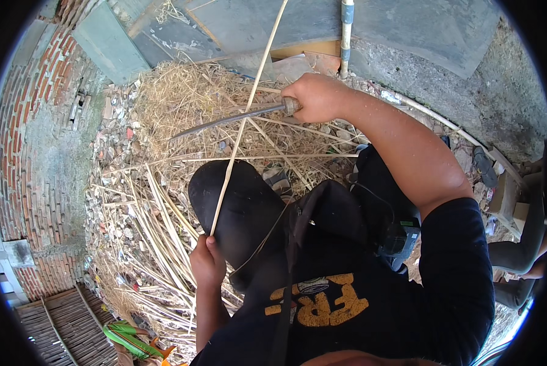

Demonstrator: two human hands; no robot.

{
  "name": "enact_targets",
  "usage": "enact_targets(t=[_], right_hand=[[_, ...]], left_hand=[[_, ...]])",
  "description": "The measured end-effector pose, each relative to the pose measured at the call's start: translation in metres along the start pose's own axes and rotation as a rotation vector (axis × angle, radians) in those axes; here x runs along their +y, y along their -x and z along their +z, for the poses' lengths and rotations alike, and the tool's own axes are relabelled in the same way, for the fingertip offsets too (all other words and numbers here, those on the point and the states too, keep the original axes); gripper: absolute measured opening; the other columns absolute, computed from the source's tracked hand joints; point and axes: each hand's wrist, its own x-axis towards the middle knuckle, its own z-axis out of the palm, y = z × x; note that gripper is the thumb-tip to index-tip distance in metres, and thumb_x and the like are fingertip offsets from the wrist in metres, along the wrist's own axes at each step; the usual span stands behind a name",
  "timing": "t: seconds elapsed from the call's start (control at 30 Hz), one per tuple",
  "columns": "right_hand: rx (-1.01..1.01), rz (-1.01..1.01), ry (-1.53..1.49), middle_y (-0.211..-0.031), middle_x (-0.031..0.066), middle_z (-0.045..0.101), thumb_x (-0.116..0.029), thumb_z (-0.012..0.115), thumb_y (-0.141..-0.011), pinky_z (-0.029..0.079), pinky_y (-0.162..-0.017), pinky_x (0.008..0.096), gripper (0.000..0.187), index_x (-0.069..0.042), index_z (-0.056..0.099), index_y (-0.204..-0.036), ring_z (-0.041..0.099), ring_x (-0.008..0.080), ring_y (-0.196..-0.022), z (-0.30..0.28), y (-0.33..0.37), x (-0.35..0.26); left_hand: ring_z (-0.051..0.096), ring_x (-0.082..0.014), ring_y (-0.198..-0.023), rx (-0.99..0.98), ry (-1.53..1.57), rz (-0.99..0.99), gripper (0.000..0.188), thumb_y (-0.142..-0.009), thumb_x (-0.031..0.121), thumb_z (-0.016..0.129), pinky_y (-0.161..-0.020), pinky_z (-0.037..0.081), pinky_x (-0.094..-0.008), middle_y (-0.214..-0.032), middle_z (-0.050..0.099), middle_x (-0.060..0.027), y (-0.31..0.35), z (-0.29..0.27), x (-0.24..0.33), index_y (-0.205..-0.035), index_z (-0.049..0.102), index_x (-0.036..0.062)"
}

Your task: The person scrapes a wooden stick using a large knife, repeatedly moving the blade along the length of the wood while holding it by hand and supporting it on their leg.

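Observation:
A long, thin, pale stick [229, 168], bamboo or cane by its look, slants up past my knee to the top of the view. Its lower end is in the closed fingers of my left hand [207, 263]. My right hand [317, 99] is wrapped round the handle of a machete [221, 121], whose long dark blade points left. The blade crosses the stick partway up and appears to touch it. My knee [225, 189], in black cloth, lies behind the stick.
A heap of curly shavings [173, 97] covers stony ground ahead. Many pale strips [157, 213] lie on the left. A brick wall [42, 140] bounds that side; grey panels [298, 27] stand ahead. Other people show at lower left, in green [130, 338], and at right [517, 256].

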Motion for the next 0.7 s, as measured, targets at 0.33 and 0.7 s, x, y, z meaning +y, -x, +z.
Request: enact_targets(t=[0.33, 0.7], right_hand=[[0.099, 0.037, 0.037, -0.083, 0.0156, 0.068, -0.017, 0.066, -0.076, 0.053, -0.075, 0.0484, 0.021, -0.01, 0.067, -0.096, 0.067, 0.0358, -0.084, 0.009, -0.009, 0.027], [0.26, 0.0, 0.03, -0.075, 0.0178, 0.066, -0.013, 0.065, -0.072, 0.053, -0.073, 0.0479, 0.023, -0.006, 0.066, -0.094, 0.067, 0.0361, -0.08, 0.017, -0.012, 0.033]], left_hand=[[0.059, -0.046, -0.06, 0.016, -0.11, -0.009, 0.037, -0.104, 0.032, 0.042, -0.054, 0.043, -0.0532, -0.061, 0.058, -0.0228, -0.002, 0.006, -0.008, -0.085, 0.055, 0.0037], [0.059, -0.0458, -0.061, 0.0, -0.032, 0.013, 0.036, -0.103, 0.032, 0.044, -0.054, 0.043, -0.052, -0.062, 0.058, -0.0225, -0.005, 0.005, -0.009, -0.084, 0.055, 0.0037]])
